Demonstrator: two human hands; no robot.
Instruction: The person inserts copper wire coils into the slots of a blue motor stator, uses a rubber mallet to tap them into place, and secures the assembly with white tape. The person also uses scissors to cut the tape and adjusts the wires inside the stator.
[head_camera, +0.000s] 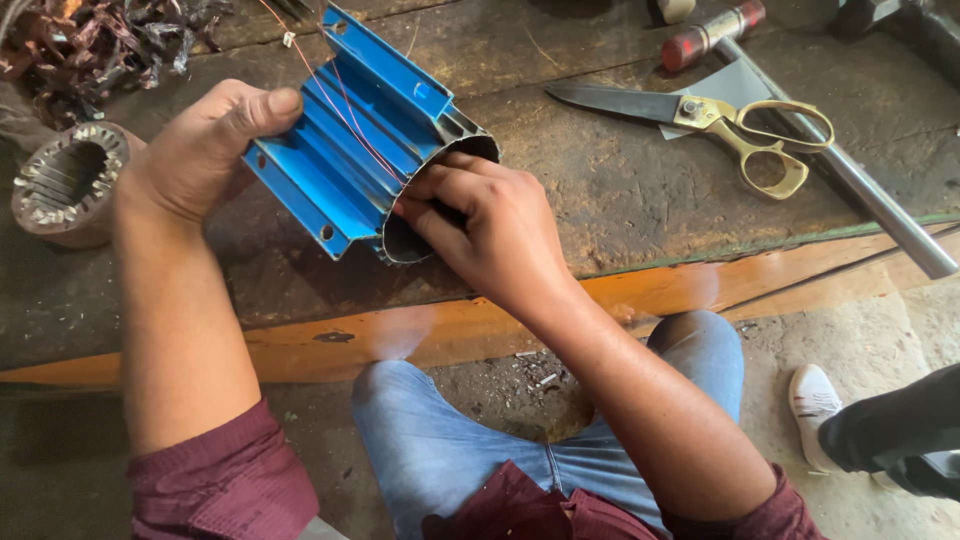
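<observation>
A blue finned motor housing (355, 130) lies tilted on the dark workbench (600, 190), its round open end toward me. My left hand (205, 145) grips its left side, thumb pressed on the upper fins. My right hand (490, 225) is at the open end, with fingertips reaching inside the bore; what they pinch is hidden. A thin red wire (335, 100) runs across the housing's fins up to the top of the view.
Brass-handled scissors (720, 125) lie on a grey sheet at the right, beside a long metal rod (860, 185). A bare stator core (65, 180) stands at the left, below a heap of scrap copper wire (90, 40). Another person's white shoe (815, 405) shows at lower right.
</observation>
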